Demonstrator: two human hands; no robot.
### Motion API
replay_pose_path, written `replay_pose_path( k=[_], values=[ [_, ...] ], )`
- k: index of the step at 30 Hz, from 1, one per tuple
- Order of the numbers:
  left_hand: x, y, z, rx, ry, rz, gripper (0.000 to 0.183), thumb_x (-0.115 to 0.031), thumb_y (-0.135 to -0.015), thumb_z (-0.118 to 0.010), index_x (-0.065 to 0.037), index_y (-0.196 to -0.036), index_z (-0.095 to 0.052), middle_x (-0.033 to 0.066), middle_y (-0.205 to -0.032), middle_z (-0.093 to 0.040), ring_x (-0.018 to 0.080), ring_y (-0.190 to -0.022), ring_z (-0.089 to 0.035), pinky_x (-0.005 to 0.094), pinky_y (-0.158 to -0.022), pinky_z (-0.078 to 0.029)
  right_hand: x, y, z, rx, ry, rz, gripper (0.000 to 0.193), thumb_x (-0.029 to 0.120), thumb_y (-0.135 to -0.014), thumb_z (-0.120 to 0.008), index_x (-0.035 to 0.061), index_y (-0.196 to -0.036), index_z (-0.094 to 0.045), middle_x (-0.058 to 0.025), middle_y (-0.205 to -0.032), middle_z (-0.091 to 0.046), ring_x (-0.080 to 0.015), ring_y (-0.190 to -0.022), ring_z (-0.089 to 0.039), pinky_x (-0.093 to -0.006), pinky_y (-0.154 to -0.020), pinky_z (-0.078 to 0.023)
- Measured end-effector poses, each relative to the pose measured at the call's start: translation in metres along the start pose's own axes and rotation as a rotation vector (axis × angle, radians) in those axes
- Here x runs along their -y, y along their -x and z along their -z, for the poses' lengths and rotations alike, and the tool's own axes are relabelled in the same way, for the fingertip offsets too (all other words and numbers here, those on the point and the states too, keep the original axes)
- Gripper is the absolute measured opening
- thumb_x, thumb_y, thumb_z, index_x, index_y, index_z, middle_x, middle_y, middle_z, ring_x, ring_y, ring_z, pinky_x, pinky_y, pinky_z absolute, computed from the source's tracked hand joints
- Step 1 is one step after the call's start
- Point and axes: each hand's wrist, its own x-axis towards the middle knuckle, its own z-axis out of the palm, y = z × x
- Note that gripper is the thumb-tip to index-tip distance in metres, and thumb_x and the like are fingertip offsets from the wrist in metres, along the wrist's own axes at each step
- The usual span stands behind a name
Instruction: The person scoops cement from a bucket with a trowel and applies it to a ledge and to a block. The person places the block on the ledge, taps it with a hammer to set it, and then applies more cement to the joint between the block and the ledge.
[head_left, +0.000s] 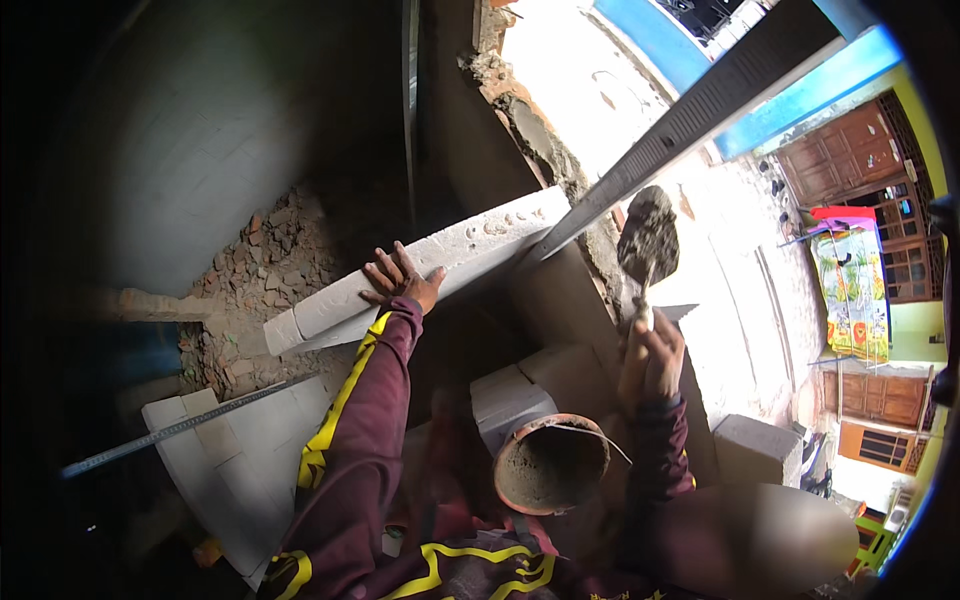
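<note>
My left hand (405, 280) lies with its fingers apart on the top of a row of pale lightweight blocks (490, 232). Small lumps of mortar dot the far end of that top. In my right hand (657, 355) is a trowel (643, 308), gripped by its handle. Wet grey mortar (650, 232) heaps over its blade, which points away from me beside a mortar-smeared wall edge (600, 265). Nearer to me stands a bucket (500, 482) with grey mortar inside, its wire handle leaning to the right.
A long, straight grey bar (690, 125) slants from the block row to the upper right. Broken rubble (262, 262) lies at the left, beyond more pale blocks (265, 440) crossed by a thin metal strip (190, 430). Another block (757, 450) stands at right; a blurred round shape fills the lower right.
</note>
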Motion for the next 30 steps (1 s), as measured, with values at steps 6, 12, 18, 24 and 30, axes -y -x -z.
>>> replay_pose_path(
  k=[6,12,18,24,30],
  values=[
    [-0.006,0.003,0.013,0.106,0.005,0.023,0.116,-0.070,-0.083,-0.060,-0.021,-0.159,0.011,0.0160,-0.163,0.024,0.0449,-0.148,0.022,0.0761,-0.109,0.005,-0.009,-0.200,-0.042,-0.015,-0.330,0.238,0.016,0.012,-0.089,-0.066,-0.0029,-0.094,-0.064,-0.0020,-0.072,-0.058,-0.0095,-0.062,-0.054,-0.0268,-0.051,-0.042],
    [-0.005,0.002,0.011,0.118,-0.018,0.027,0.115,-0.071,-0.085,-0.056,-0.019,-0.158,0.017,0.0165,-0.162,0.026,0.0459,-0.148,0.022,0.0754,-0.110,0.003,-0.065,-0.361,-0.126,0.055,0.198,0.153,0.032,0.026,-0.083,-0.074,-0.0011,-0.098,-0.069,-0.0118,-0.073,-0.066,-0.0187,-0.062,-0.059,-0.0361,-0.063,-0.049],
    [-0.006,0.003,0.009,0.063,-0.033,0.019,0.115,-0.069,-0.084,-0.058,-0.020,-0.158,0.015,0.0154,-0.164,0.022,0.0452,-0.149,0.018,0.0742,-0.111,0.003,-0.108,-0.352,-0.129,-0.064,0.010,0.099,0.018,0.019,-0.089,-0.071,0.0006,-0.088,-0.068,-0.0043,-0.069,-0.063,-0.0114,-0.058,-0.058,-0.0307,-0.054,-0.047],
    [-0.003,-0.004,-0.003,0.024,-0.064,0.005,0.114,-0.072,-0.084,-0.057,-0.021,-0.159,0.012,0.0155,-0.165,0.018,0.0467,-0.149,0.015,0.0757,-0.110,0.000,-0.047,-0.180,-0.006,-0.030,-0.422,-0.045,0.032,0.027,-0.091,-0.067,-0.0031,-0.101,-0.062,-0.0083,-0.079,-0.063,-0.0158,-0.061,-0.060,-0.0304,-0.055,-0.050],
    [0.010,-0.024,-0.022,-0.011,-0.060,-0.030,0.117,-0.085,-0.079,-0.046,-0.024,-0.158,0.015,0.0162,-0.164,0.019,0.0491,-0.148,0.017,0.0782,-0.107,0.001,0.002,0.083,0.079,-0.134,-0.258,-0.177,0.037,0.025,-0.091,-0.069,-0.0032,-0.112,-0.056,-0.0060,-0.085,-0.061,-0.0113,-0.071,-0.058,-0.0246,-0.063,-0.047]
  ],
)
